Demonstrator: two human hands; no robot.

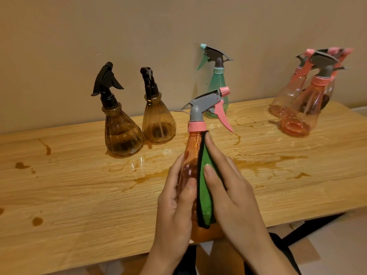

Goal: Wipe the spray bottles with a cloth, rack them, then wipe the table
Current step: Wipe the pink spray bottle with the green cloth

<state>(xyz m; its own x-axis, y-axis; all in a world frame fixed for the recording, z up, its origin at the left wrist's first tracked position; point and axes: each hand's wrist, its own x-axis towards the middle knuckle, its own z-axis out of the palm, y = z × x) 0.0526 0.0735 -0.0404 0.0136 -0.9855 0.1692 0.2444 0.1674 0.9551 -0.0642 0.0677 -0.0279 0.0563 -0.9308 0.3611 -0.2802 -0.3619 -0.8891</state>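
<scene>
Spray bottle (191, 155): orange-pink body, grey head and pink trigger, held upright above the front part of the surface (79, 195)
Left hand (174, 205): curled round the left side of the body, thumb in front, holding it steady
Right hand (232, 195): presses the cloth against the right side of the bottle, fingers nearly straight and pointing up toward the neck
Cloth (205, 195): green with a black sewn edge, folded into a long strip; it looks soft and absorbent
Step in hand: in my judgement the wiping of this one bottle; no rack shows in the view
How to do it well: slide the cloth from neck to base with even pressure, then turn the bottle a little in the left hand, so every side is wiped; go also round the pink collar and under the trigger, where liquid can hide; grip firmly, because wet glossy plastic may slip
Bottle material: thin see-through plastic, smooth, a cone that widens to the base
Brown bottles (122, 133): two on the left, just beside each other, ribbed amber bulbs with black heads
Teal bottle (218, 86): at the back near the wall
Pink bottles (303, 108): a tight group at the right; their number I cannot tell
Stains (268, 161): brown puddles and streaks on the light wood grain, shiny where wet
</scene>
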